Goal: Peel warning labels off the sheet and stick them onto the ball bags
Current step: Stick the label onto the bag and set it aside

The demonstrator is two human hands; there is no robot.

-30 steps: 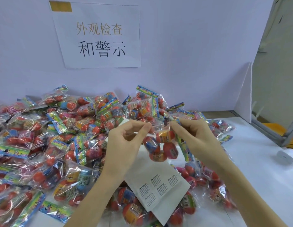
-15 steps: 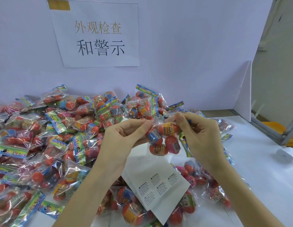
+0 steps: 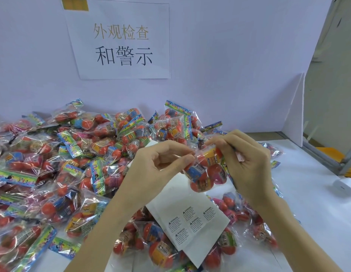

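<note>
Five warning labels (image 3: pixel 190 220) remain printed-side up near the lower end of the label sheet (image 3: pixel 182 205), a flat, matte white paper whose upper portion is bare, which suggests several have already been taken; the sheet lies over the bags just below the hands. Head view, single item in hand: one ball bag (image 3: pixel 205 169), crinkled clear film holding several round glossy balls in orange, blue, yellow and pink, held above the sheet at centre. Left hand (image 3: pixel 157 171), grip closed in a thumb-and-forefinger pinch on the bag's left edge. Right hand (image 3: pixel 247 163), fingers curled round the bag's upper right side; whether a label is under the fingertips cannot be told. Heap of ball bags (image 3: pixel 76 165), many, shiny and wrinkled with multicoloured header strips, piled across the left and far surface (image 3: pixel 308 203); a smaller scatter lies near right. No labels can be made out on them, so most of the lot seems left. White paper sign (image 3: pixel 121 40), on the far wall.
</note>
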